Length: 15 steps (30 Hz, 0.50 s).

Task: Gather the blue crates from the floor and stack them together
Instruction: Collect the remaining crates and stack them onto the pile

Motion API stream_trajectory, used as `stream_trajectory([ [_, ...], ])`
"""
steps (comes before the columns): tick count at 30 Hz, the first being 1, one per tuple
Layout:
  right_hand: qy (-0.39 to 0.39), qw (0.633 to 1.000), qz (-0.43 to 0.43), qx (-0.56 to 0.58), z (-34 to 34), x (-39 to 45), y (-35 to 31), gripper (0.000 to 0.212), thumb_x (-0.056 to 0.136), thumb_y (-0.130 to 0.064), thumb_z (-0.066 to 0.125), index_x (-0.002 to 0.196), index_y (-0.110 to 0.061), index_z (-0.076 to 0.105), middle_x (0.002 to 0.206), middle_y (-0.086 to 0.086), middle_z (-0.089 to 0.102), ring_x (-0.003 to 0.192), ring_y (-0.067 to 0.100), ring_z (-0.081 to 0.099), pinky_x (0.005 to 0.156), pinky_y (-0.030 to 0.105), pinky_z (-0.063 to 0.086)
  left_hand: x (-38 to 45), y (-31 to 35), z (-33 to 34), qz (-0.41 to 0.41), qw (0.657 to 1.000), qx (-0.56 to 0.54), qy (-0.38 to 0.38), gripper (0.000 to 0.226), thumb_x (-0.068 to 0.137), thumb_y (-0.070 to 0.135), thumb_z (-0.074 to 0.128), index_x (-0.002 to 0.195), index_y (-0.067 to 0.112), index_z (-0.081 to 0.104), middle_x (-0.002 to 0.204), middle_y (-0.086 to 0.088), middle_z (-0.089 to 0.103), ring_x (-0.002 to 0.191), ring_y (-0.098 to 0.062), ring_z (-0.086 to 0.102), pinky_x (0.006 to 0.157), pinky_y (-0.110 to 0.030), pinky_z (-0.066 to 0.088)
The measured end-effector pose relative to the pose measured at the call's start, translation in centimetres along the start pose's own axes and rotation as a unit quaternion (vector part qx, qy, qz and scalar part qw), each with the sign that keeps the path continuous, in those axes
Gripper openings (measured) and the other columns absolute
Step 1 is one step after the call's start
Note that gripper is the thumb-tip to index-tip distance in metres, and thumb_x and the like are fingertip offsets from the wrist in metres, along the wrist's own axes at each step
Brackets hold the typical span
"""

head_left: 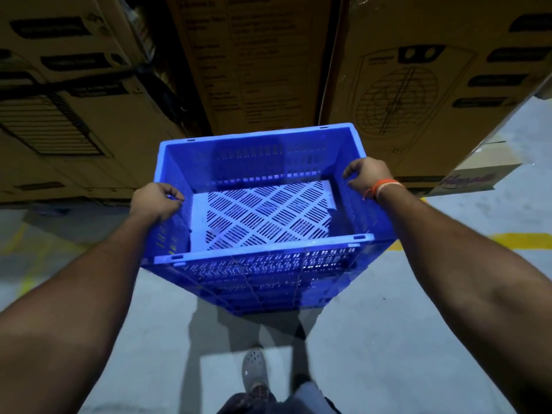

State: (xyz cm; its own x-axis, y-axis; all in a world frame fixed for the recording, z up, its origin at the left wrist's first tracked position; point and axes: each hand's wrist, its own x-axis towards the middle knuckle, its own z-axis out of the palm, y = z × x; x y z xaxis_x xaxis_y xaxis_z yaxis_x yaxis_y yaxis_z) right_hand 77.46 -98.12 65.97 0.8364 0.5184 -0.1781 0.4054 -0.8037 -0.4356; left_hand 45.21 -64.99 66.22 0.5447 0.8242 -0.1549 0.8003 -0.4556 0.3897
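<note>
Left hand (156, 201) curled over the left rim of the blue crate (263, 216); right hand (366, 177) curled over the right rim. Crate carried at centre frame above the floor (388, 339), long axis running left to right between both grips, equally near. Cardboard boxes (418, 85) behind, print blurred, unreadable.

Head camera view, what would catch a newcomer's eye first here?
A bright blue crate fills the centre, empty, its slotted floor showing. The left hand and right hand grip its side rims, an orange wristband on the right wrist. Tall cardboard boxes stand behind it.
</note>
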Motion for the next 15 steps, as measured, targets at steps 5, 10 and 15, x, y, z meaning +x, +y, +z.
stream_trajectory([
  [5, -0.005, 0.998, -0.022, -0.052, 0.3, 1.4, 0.6, 0.017, 0.073, -0.012, 0.069, 0.086, -0.022, 0.073, 0.087, 0.012, 0.074, 0.071, 0.027, 0.067, 0.069, 0.022, 0.045, -0.5, 0.3, -0.6, 0.007, 1.000, -0.006, -0.004, 0.007, 0.077, 0.022, 0.068, 0.080, 0.025, 0.074, 0.077, 0.000, 0.072, 0.084, -0.020, 0.069, 0.070, -0.021, 0.044],
  [10, -0.018, 0.996, -0.032, -0.081, 0.0, 1.4, 0.6, 0.019, 0.074, -0.013, 0.072, 0.090, -0.022, 0.074, 0.086, 0.014, 0.069, 0.075, 0.029, 0.065, 0.071, 0.026, 0.044, -0.1, 0.6, -0.8, 0.011, 1.000, -0.012, 0.001, 0.016, 0.076, 0.017, 0.066, 0.083, 0.024, 0.078, 0.069, 0.004, 0.066, 0.072, -0.015, 0.063, 0.069, -0.017, 0.041],
  [15, -0.013, 0.995, -0.030, -0.092, 0.0, 0.6, 0.3, 0.021, 0.073, -0.014, 0.075, 0.093, -0.022, 0.074, 0.095, 0.015, 0.069, 0.084, 0.031, 0.066, 0.079, 0.030, 0.046, 0.6, 0.6, -0.9, 0.007, 1.000, -0.014, 0.004, 0.017, 0.076, 0.015, 0.063, 0.077, 0.022, 0.079, 0.061, 0.010, 0.063, 0.068, -0.013, 0.062, 0.067, -0.018, 0.044],
])
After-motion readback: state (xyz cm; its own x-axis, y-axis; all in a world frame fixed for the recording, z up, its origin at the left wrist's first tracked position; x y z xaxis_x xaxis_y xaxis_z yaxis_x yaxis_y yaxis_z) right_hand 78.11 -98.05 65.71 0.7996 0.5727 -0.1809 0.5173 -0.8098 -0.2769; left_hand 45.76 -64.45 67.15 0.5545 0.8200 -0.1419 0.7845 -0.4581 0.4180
